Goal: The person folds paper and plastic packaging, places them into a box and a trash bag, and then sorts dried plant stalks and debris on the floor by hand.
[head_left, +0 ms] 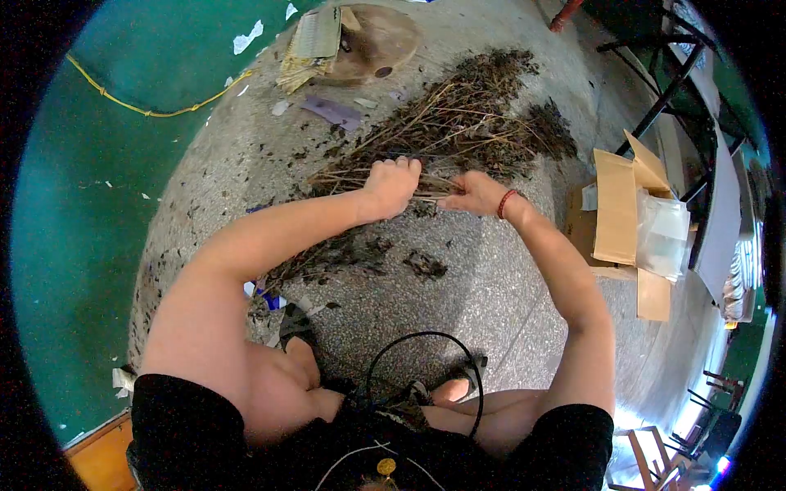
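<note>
My left hand [391, 188] is closed in a fist around thin dried stems [337, 177], which stick out to its left. Just to its right, my right hand [479, 195], with a red bracelet at the wrist, grips the same stems between thumb and fingers. Beyond both hands a large heap of dried plants [458, 110], dark and brittle with leafy ends, spreads over the speckled floor. Nearer to me, partly under my left forearm, lies a smaller pile of dried plants [340, 254]. A loose dark clump of leaves [426, 264] rests below the hands.
At the top, a round wooden board [397, 41] carries a stack of paper [315, 41]. An opened cardboard box [614, 204] with clear plastic stands right. A yellow cord [143, 110] runs along the green surface at left. Purple paper [332, 112] lies near the heap.
</note>
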Demonstrator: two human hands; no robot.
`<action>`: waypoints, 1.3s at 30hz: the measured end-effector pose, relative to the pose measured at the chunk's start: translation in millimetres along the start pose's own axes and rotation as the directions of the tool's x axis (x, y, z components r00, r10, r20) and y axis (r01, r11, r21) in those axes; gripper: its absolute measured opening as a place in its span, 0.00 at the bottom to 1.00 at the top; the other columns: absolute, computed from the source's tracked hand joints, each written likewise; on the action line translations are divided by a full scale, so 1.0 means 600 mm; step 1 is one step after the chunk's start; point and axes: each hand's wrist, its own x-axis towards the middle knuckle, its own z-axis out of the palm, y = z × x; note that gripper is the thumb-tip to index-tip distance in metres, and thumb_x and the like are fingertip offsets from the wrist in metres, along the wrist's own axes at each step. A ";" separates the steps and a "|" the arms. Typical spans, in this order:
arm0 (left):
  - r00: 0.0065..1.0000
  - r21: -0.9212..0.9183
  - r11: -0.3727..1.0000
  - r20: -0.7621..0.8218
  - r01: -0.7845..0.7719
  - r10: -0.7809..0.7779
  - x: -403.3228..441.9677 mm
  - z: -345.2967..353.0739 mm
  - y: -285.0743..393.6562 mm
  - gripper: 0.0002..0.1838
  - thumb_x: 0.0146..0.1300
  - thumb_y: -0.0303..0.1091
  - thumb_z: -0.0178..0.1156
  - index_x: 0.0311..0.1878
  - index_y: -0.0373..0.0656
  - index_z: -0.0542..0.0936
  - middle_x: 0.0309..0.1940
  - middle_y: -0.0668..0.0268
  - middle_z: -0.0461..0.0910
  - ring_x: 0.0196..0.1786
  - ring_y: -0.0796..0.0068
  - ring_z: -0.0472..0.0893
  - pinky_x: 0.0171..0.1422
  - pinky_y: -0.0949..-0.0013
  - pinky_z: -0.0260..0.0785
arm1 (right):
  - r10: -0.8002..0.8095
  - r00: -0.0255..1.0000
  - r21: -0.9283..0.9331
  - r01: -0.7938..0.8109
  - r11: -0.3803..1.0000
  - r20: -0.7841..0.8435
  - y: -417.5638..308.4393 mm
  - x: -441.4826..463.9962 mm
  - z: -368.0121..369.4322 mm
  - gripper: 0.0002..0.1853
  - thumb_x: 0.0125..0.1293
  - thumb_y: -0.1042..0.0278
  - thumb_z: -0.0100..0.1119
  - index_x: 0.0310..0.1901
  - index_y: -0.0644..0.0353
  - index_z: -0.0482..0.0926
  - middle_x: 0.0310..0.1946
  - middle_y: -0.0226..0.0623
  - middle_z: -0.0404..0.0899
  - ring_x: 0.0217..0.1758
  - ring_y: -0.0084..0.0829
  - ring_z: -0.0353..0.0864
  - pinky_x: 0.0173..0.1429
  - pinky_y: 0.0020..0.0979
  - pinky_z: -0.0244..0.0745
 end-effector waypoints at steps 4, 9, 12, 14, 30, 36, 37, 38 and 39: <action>0.999 -0.209 0.977 0.013 0.047 -0.045 0.018 -0.047 0.003 0.34 0.36 0.42 0.68 0.43 0.35 0.62 0.34 0.52 0.71 0.37 0.55 0.75 0.38 0.59 0.69 | -0.213 0.942 -0.554 0.036 0.832 -0.258 -0.004 -0.020 -0.047 0.19 0.50 0.50 0.56 0.32 0.58 0.74 0.25 0.45 0.76 0.33 0.43 0.76 0.38 0.40 0.70; 0.998 -0.397 0.917 0.052 0.041 -0.022 0.049 -0.096 -0.008 0.47 0.33 0.48 0.68 0.52 0.29 0.56 0.42 0.45 0.71 0.44 0.50 0.73 0.49 0.61 0.65 | -0.338 0.873 -0.723 -0.025 0.691 -0.353 0.001 -0.030 -0.096 0.14 0.49 0.54 0.57 0.31 0.55 0.72 0.21 0.39 0.75 0.29 0.40 0.76 0.32 0.38 0.70; 0.978 -0.507 0.858 0.206 0.083 0.026 0.066 -0.114 -0.036 0.43 0.33 0.48 0.68 0.49 0.28 0.62 0.39 0.47 0.73 0.43 0.54 0.74 0.48 0.63 0.66 | -0.368 0.855 -0.738 -0.025 0.674 -0.365 -0.005 -0.031 -0.102 0.14 0.49 0.54 0.57 0.30 0.55 0.72 0.20 0.38 0.75 0.28 0.39 0.76 0.30 0.38 0.70; 0.943 -0.664 0.743 0.294 0.082 0.158 0.073 -0.111 -0.064 0.38 0.32 0.51 0.68 0.42 0.29 0.69 0.36 0.52 0.76 0.40 0.63 0.75 0.45 0.66 0.66 | -0.384 0.848 -0.742 -0.017 0.670 -0.366 -0.015 -0.033 -0.102 0.14 0.49 0.55 0.57 0.30 0.55 0.72 0.20 0.38 0.75 0.27 0.39 0.76 0.29 0.37 0.70; 0.984 -0.496 0.851 0.131 0.172 -0.123 0.051 -0.084 -0.030 0.25 0.38 0.39 0.64 0.37 0.31 0.70 0.30 0.47 0.76 0.36 0.52 0.76 0.44 0.60 0.67 | -0.384 0.818 -0.799 -0.144 0.583 -0.428 -0.025 -0.006 -0.095 0.11 0.46 0.59 0.58 0.24 0.56 0.71 0.18 0.37 0.74 0.26 0.35 0.77 0.27 0.35 0.71; 0.910 0.082 0.991 -0.393 -0.110 0.133 0.066 -0.083 -0.055 0.18 0.38 0.32 0.61 0.32 0.39 0.66 0.24 0.58 0.73 0.33 0.57 0.76 0.38 0.60 0.66 | -0.087 0.929 -0.577 -0.147 0.803 -0.359 -0.055 -0.016 -0.092 0.30 0.39 0.36 0.59 0.25 0.62 0.76 0.22 0.48 0.76 0.32 0.44 0.76 0.39 0.37 0.71; 0.935 -0.011 0.996 -0.344 -0.092 0.082 0.069 -0.082 -0.058 0.20 0.37 0.31 0.63 0.34 0.39 0.65 0.26 0.58 0.73 0.35 0.58 0.75 0.39 0.61 0.65 | -0.076 0.909 -0.474 -0.142 0.869 -0.410 -0.055 -0.019 -0.094 0.30 0.38 0.36 0.59 0.25 0.63 0.75 0.22 0.48 0.76 0.32 0.44 0.76 0.39 0.37 0.71; 0.935 -0.012 0.996 -0.344 -0.093 0.083 0.071 -0.083 -0.058 0.20 0.37 0.31 0.63 0.34 0.39 0.65 0.26 0.58 0.73 0.35 0.58 0.75 0.39 0.61 0.65 | -0.061 0.887 -0.367 -0.126 0.922 -0.458 -0.056 -0.019 -0.095 0.31 0.38 0.36 0.60 0.25 0.64 0.75 0.22 0.48 0.76 0.32 0.44 0.76 0.38 0.38 0.71; 0.931 0.001 0.997 -0.359 -0.075 0.070 0.072 -0.086 -0.057 0.20 0.37 0.30 0.63 0.34 0.39 0.65 0.26 0.58 0.73 0.35 0.58 0.75 0.39 0.61 0.65 | -0.080 0.869 -0.349 -0.110 0.931 -0.488 -0.045 -0.011 -0.088 0.31 0.39 0.37 0.60 0.26 0.64 0.74 0.23 0.48 0.76 0.32 0.44 0.76 0.37 0.38 0.71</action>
